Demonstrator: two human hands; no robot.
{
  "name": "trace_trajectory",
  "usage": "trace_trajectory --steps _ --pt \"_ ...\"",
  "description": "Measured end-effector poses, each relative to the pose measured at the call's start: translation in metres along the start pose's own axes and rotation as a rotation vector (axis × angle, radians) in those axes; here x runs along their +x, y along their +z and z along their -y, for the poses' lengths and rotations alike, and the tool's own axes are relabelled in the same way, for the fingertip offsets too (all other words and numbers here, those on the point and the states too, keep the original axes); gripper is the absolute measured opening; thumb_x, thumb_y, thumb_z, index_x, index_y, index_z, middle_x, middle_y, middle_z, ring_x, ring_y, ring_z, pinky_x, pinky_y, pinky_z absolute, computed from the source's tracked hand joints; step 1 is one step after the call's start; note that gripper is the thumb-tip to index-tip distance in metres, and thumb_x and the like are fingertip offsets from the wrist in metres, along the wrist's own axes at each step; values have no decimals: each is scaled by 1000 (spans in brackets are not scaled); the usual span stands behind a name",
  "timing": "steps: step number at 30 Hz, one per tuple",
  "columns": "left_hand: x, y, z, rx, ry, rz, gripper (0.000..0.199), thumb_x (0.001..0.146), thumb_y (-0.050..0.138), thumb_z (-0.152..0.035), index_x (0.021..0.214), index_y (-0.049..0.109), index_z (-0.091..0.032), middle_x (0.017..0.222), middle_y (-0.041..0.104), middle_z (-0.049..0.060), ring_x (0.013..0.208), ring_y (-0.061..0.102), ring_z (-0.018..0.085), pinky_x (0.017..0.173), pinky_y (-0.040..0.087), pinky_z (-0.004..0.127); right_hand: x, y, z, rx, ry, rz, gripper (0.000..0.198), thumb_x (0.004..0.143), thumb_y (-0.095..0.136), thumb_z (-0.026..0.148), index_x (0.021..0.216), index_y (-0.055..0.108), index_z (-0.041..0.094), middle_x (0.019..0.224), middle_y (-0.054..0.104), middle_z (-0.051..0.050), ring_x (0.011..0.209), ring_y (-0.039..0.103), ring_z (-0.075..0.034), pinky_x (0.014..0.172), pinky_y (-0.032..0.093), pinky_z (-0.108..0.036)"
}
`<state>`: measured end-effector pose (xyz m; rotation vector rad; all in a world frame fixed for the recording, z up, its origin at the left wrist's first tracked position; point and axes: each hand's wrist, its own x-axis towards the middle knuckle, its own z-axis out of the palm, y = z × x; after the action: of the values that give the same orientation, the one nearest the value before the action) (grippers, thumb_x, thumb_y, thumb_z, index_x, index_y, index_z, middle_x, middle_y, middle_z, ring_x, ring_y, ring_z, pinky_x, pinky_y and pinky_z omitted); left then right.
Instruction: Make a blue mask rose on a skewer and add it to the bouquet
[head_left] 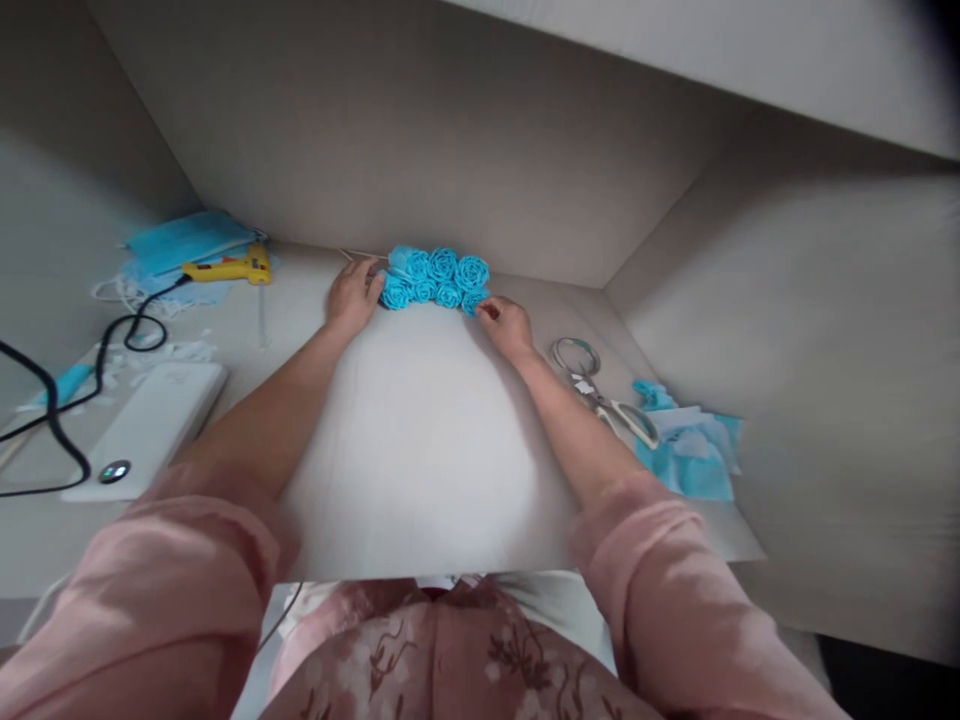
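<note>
Several blue rose-shaped flowers (442,266) stand close together in two rows near the back wall of the desk. At the left end of the cluster, my left hand (352,296) rests with thumb and fingers apart, its fingertips against the side of the nearest flower. My right hand (508,326) has its thumb and forefinger pinched at the edge of the front right flower (474,301). A thin pale stick (364,254) shows partly behind my left hand. Whether the flowers are joined to each other cannot be made out.
To the left are a yellow glue gun (229,267), blue face masks (184,243), white scraps (191,351) and a white power bank (150,425) beside a black cable (56,405). On the right lie scissors (600,398) and cut blue mask pieces (694,455). Panels enclose the desk.
</note>
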<state>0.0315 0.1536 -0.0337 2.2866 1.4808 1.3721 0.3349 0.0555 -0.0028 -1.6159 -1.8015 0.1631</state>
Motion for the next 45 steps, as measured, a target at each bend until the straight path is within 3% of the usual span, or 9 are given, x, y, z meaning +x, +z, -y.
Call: trace_trajectory --steps 14,28,33,38,45 --pt "1 -3 -2 -22 -20 59 51 106 41 -47 140 61 -16 125 71 17 118 67 31 109 50 45 2 -2 1 -134 21 40 34 97 53 21 116 81 19 121 79 -11 109 73 -26 97 53 -36" --pt "0 -3 0 -28 -18 55 51 106 38 -50 139 61 -17 124 71 16 118 66 30 109 49 45 -1 1 6 -141 64 87 40 99 51 26 130 76 22 131 77 -9 113 72 -27 98 52 -37" --pt "-1 -7 -3 -12 -16 47 52 106 38 -48 139 61 -15 125 70 17 116 66 30 109 49 44 -8 -1 13 -158 44 63 34 99 50 30 113 79 20 110 80 -9 96 70 -24 83 50 -32" --pt "-3 -8 -7 12 -18 3 50 107 37 -49 137 63 -17 122 72 15 113 67 28 107 50 42 -15 3 25 -242 0 92 36 102 48 39 83 74 21 80 73 -6 73 60 -20 65 36 -29" --pt "-1 -7 7 -7 -78 -43 60 106 32 -61 137 61 -18 131 70 17 125 65 29 113 48 43 -15 3 28 -290 -18 174 39 103 50 40 75 70 21 75 69 -4 70 56 -19 62 28 -30"
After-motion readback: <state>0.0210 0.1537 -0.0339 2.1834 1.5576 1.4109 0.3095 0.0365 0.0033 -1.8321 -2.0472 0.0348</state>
